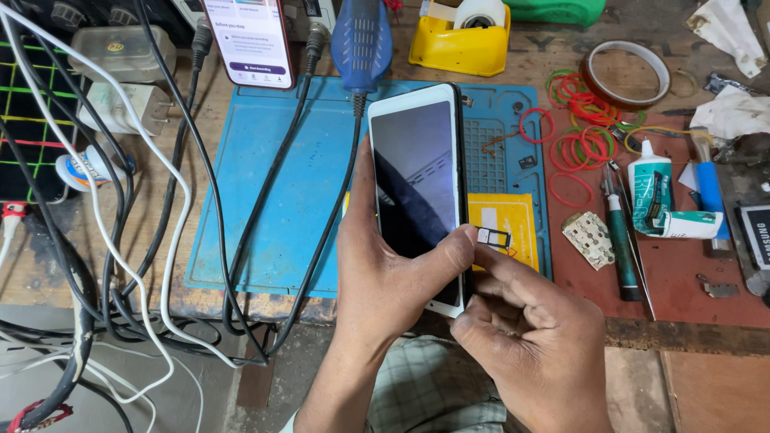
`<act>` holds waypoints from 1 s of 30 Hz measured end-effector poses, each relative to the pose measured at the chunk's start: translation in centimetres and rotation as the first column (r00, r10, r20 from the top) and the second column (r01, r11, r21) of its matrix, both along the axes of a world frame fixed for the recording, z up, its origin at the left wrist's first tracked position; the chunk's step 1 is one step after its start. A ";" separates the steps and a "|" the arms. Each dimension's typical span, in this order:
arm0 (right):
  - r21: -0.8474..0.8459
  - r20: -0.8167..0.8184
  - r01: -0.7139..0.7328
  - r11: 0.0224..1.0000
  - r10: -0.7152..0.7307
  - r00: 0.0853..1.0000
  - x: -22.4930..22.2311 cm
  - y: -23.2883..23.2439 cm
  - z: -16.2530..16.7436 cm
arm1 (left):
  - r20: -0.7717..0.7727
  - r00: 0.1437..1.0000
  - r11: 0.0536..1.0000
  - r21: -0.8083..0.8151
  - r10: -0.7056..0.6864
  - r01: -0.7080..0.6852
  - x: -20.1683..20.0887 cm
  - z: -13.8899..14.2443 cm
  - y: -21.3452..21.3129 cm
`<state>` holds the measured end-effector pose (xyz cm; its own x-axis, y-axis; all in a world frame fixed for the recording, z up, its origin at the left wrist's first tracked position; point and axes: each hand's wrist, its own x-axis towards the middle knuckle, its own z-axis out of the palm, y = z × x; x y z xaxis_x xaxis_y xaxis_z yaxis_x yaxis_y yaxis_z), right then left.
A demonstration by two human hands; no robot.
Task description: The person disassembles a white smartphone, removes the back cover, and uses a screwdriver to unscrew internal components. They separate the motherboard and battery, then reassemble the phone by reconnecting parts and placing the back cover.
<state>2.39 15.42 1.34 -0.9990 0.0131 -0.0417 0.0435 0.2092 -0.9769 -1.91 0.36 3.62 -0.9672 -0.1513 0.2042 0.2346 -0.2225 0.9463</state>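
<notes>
Over the blue repair mat (265, 216), my left hand (385, 273) gripped the white phone (417, 184); my right hand (529, 337) pinched its card tray (494, 236), likely needing straight seating next.

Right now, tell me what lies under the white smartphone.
Under the white smartphone, held in the left hand, lie a blue repair mat and part of a yellow packet. Whatever sits directly beneath the phone is covered.

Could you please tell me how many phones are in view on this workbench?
2. A white phone with a dark screen is held in the left hand over the blue mat. A second phone, screen lit, stands at the top edge. Others may be hidden.
</notes>
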 end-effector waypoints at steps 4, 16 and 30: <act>0.046 -0.001 0.020 0.999 -0.020 1.000 0.3 -0.4 0.2 | -0.016 0.999 0.999 -0.021 0.031 -0.032 0.0 -0.1 0.0; -0.164 -0.060 -0.169 0.972 0.162 0.985 0.7 1.2 -0.7 | -0.045 0.994 0.994 0.060 0.097 -0.095 0.1 -0.1 0.3; -0.065 -0.351 0.026 0.998 -0.047 0.935 0.5 0.1 -3.5 | 0.085 0.987 0.882 0.443 0.137 -0.161 -0.6 -0.1 2.0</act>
<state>2.90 15.51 -2.11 -0.9488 0.0580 0.3104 -0.2986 0.1557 -0.9416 -2.51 2.39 3.55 -0.9331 -0.3582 0.0325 0.2536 -0.5911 0.7657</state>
